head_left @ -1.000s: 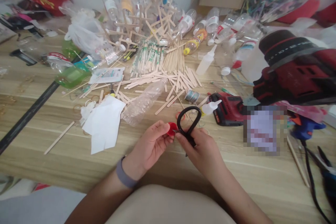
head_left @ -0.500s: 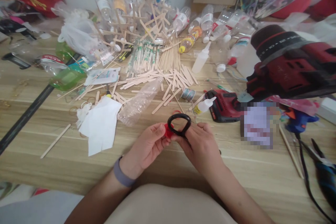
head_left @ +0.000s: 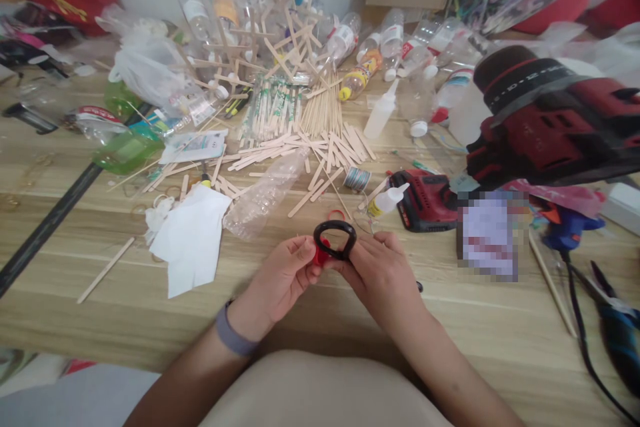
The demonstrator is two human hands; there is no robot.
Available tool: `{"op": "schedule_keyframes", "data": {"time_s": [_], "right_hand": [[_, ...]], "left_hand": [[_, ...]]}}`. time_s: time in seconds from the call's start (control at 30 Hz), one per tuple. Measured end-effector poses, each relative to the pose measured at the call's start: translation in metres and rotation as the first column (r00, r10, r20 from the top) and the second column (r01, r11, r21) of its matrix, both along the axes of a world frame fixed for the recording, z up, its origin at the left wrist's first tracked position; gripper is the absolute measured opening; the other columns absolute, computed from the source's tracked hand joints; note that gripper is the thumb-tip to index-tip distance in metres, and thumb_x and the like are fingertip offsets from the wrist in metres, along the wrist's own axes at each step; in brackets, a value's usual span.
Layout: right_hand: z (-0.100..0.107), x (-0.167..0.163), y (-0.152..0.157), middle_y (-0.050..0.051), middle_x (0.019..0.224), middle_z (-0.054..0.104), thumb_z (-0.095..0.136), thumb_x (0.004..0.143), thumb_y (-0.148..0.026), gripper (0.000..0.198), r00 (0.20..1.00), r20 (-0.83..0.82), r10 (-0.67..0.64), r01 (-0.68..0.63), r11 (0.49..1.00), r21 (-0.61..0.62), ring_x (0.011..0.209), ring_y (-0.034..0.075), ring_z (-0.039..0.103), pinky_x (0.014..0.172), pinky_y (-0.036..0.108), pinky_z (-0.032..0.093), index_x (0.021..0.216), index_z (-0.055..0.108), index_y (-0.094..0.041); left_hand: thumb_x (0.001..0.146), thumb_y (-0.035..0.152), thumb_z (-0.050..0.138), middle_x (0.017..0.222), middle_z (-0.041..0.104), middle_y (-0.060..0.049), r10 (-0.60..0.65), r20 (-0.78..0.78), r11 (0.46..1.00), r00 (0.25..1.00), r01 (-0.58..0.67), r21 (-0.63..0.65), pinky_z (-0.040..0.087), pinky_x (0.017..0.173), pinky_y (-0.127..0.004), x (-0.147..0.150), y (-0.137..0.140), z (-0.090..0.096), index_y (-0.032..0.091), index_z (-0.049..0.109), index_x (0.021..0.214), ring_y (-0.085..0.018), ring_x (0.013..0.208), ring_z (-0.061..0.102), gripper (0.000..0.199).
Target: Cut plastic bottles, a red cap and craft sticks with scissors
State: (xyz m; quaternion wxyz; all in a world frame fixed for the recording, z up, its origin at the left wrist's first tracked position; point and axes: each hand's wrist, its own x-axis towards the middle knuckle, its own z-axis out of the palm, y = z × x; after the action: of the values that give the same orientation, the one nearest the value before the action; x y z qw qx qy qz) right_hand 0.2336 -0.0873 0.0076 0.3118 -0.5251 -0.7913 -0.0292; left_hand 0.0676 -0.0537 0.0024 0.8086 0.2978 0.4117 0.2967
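In front of my body, both hands are close together above the wooden table. My left hand (head_left: 284,275) pinches a small red piece (head_left: 321,253) between thumb and fingers; it looks like plastic, and part of it is hidden. My right hand (head_left: 383,277) is closed around black-handled scissors (head_left: 335,224). One handle loop stands up over the red piece, and a bit of black shows beyond my right wrist. The blades are hidden. Just past my hands lies a thin red ring (head_left: 337,214).
Ahead lie a clear bottle (head_left: 267,193), loose wooden sticks (head_left: 273,152), a thread spool (head_left: 357,178) and a glue bottle (head_left: 387,200). White paper (head_left: 193,240) is at left. A red power drill (head_left: 545,120) stands at right, near blue-handled pliers (head_left: 617,340). Plastic bottles crowd the back.
The scissors' black loop has tilted slightly to the left and lower, over the red piece. My hands have barely moved, and the view has shifted a little.
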Motion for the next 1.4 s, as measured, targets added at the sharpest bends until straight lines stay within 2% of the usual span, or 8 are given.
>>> {"op": "schedule_keyframes", "data": {"time_s": [0.2, 0.43, 0.67, 0.9, 1.13, 1.23, 1.33, 1.4], "right_hand": [[-0.004, -0.002, -0.001, 0.001, 0.060, 0.065, 0.033, 0.105, -0.051, 0.051, 0.990, -0.139, 0.013, -0.027, 0.994, -0.105, 0.056, 0.015, 0.061, 0.061, 0.028, 0.035, 0.079, 0.062, -0.019], [0.000, -0.006, -0.005, 0.001, 0.058, 0.061, 0.034, 0.103, -0.057, 0.053, 0.956, -0.292, -0.021, -0.064, 0.959, -0.276, 0.054, 0.016, 0.057, 0.055, 0.027, 0.035, 0.079, 0.066, -0.020], [0.005, -0.007, -0.007, -0.004, 0.048, 0.051, 0.042, 0.099, -0.060, 0.050, 0.832, -0.541, -0.123, -0.190, 0.853, -0.485, 0.044, 0.013, 0.046, 0.051, 0.027, 0.038, 0.065, 0.050, -0.023], [0.014, -0.010, -0.006, -0.005, 0.049, 0.049, 0.043, 0.093, -0.062, 0.047, 0.687, -0.678, -0.260, -0.376, 0.672, -0.638, 0.044, 0.012, 0.047, 0.045, 0.023, 0.038, 0.066, 0.043, -0.024], [0.020, -0.004, -0.005, -0.004, 0.050, 0.048, 0.049, 0.091, -0.055, 0.039, 0.683, -0.667, -0.296, -0.251, 0.763, -0.596, 0.043, 0.011, 0.047, 0.042, 0.022, 0.036, 0.070, 0.049, -0.022], [0.022, 0.001, -0.003, -0.004, 0.049, 0.049, 0.049, 0.091, -0.051, 0.036, 0.718, -0.621, -0.314, -0.170, 0.786, -0.595, 0.041, 0.012, 0.047, 0.040, 0.022, 0.035, 0.070, 0.052, -0.022], [0.026, 0.008, -0.004, -0.003, 0.046, 0.050, 0.049, 0.091, -0.049, 0.039, 0.773, -0.552, -0.313, -0.071, 0.822, -0.565, 0.040, 0.012, 0.048, 0.040, 0.022, 0.037, 0.062, 0.048, -0.023], [0.030, 0.014, -0.008, -0.003, 0.045, 0.050, 0.049, 0.091, -0.049, 0.040, 0.800, -0.503, -0.326, 0.003, 0.842, -0.540, 0.040, 0.012, 0.048, 0.039, 0.022, 0.037, 0.060, 0.047, -0.023]], "left_hand": [[0.059, 0.053, 0.090, 0.070, 0.060, 0.002, 0.072, 0.081, 0.997, 0.994, -0.072, -0.005, 0.038, 0.053, -0.019, 0.001, -0.001, -0.005, 0.014, 0.066, 0.081, -0.007, 0.056, 0.047, 0.051], [0.060, 0.045, 0.092, 0.080, 0.070, 0.000, 0.147, 0.108, 0.979, 0.983, -0.160, 0.123, 0.048, 0.066, -0.022, 0.002, -0.004, -0.003, 0.016, 0.071, 0.085, -0.010, 0.068, 0.060, 0.044], [0.064, 0.046, 0.089, 0.087, 0.073, -0.001, 0.169, 0.089, 0.934, 0.982, -0.189, 0.305, 0.053, 0.079, -0.029, 0.003, -0.007, -0.007, 0.019, 0.070, 0.096, -0.017, 0.083, 0.067, 0.046], [0.068, 0.034, 0.089, 0.090, 0.072, -0.002, 0.190, 0.081, 0.894, 0.978, -0.207, 0.397, 0.053, 0.075, -0.027, 0.000, -0.010, -0.009, 0.021, 0.072, 0.100, -0.015, 0.082, 0.065, 0.039], [0.073, 0.036, 0.086, 0.093, 0.074, -0.001, 0.137, 0.247, 0.953, 0.959, -0.196, 0.232, 0.052, 0.084, -0.024, 0.005, -0.006, -0.006, 0.024, 0.074, 0.103, -0.014, 0.088, 0.068, 0.034], [0.076, 0.041, 0.083, 0.090, 0.073, -0.002, 0.115, 0.235, 0.963, 0.965, -0.166, 0.212, 0.053, 0.077, -0.024, 0.005, -0.005, 0.000, 0.023, 0.073, 0.105, -0.013, 0.079, 0.067, 0.035], [0.086, 0.051, 0.069, 0.086, 0.071, -0.003, 0.156, 0.006, 0.915, 0.988, -0.146, 0.376, 0.053, 0.072, -0.025, -0.007, -0.009, 0.011, 0.020, 0.069, 0.108, -0.014, 0.073, 0.064, 0.037], [0.095, 0.049, 0.056, 0.086, 0.070, -0.004, 0.190, -0.296, 0.818, 0.936, 0.015, 0.574, 0.054, 0.077, -0.029, -0.025, -0.017, 0.017, 0.021, 0.065, 0.118, -0.017, 0.079, 0.065, 0.038]]}}
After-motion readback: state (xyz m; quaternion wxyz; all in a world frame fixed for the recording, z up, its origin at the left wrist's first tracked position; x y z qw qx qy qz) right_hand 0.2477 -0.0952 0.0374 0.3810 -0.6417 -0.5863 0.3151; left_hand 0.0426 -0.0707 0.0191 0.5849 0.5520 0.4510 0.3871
